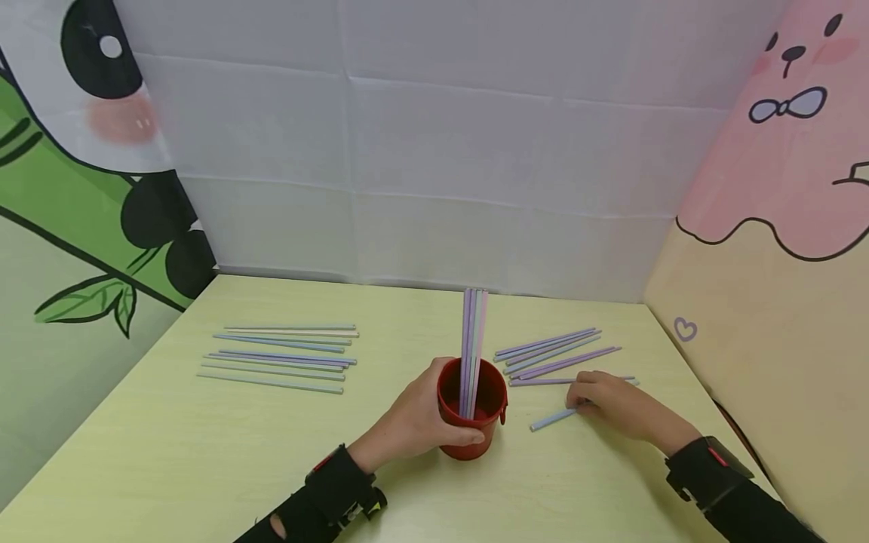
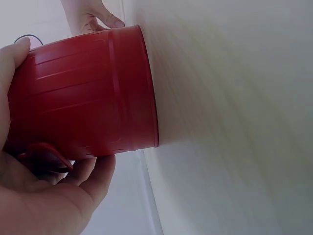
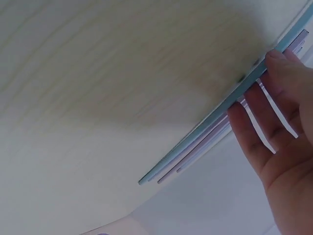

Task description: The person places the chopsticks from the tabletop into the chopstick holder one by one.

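My left hand [image 1: 417, 415] grips a small red bucket [image 1: 494, 428] around its side, the thumb across the front. The bucket stands upright on the table, and its red wall [image 2: 78, 93] fills much of the left wrist view. Several pastel straws [image 1: 473, 351] in purple, green and pink stand in it, bunched together. To the right, my right hand [image 1: 614, 403] pinches a light blue straw [image 1: 551, 420] low over the table. In the right wrist view, thumb and fingertips meet along this straw [image 3: 195, 132], with other straws just beyond it.
Purple and blue straws [image 1: 553, 351] lie slanted behind my right hand. On the left side of the table [image 1: 204, 452], several more straws [image 1: 278, 356] lie in a loose row. A white cloth [image 1: 434, 151] hangs behind the table, with printed panels at both sides.
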Demonstrator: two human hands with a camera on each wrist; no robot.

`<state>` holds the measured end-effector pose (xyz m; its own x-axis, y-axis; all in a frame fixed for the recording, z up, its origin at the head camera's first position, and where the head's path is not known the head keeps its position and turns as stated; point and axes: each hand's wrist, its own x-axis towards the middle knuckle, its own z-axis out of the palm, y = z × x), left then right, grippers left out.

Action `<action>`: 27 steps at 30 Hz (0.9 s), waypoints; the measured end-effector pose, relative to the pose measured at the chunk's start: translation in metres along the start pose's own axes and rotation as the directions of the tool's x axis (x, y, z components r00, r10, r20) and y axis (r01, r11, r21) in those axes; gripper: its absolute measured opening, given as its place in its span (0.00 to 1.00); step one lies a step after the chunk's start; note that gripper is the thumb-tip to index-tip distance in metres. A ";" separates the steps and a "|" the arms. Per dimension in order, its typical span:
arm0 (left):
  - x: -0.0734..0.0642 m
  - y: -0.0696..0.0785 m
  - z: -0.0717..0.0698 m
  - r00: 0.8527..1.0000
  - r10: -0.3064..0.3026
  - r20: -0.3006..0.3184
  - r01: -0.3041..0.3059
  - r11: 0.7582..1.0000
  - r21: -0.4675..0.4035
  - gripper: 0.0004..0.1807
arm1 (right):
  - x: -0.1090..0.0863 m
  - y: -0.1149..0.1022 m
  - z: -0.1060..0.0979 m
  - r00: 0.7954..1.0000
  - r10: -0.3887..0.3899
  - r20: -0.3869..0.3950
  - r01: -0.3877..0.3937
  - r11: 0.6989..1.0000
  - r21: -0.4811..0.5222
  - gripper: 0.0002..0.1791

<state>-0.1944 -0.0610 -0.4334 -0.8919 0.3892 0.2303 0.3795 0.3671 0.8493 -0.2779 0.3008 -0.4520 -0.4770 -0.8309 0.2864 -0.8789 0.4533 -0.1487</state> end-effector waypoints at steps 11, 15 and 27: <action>0.001 0.004 0.001 1.000 -0.001 -0.001 0.001 1.000 -0.016 0.50 | 0.020 -0.019 -0.036 0.972 0.022 -0.232 -0.037 0.997 -0.061 0.17; 0.000 0.005 0.000 1.000 0.000 -0.004 0.000 1.000 -0.008 0.50 | 0.043 -0.043 -0.062 0.921 0.073 -0.383 -0.053 0.997 0.062 0.16; 0.000 0.009 0.001 1.000 -0.013 -0.026 0.013 1.000 0.009 0.50 | 0.107 -0.121 -0.114 0.746 0.343 -0.570 0.103 0.787 0.608 0.11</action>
<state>-0.1912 -0.0572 -0.4263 -0.9026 0.3628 0.2316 0.3701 0.3795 0.8480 -0.2222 0.1938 -0.2953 -0.6540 -0.2804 0.7026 -0.7446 0.0746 -0.6633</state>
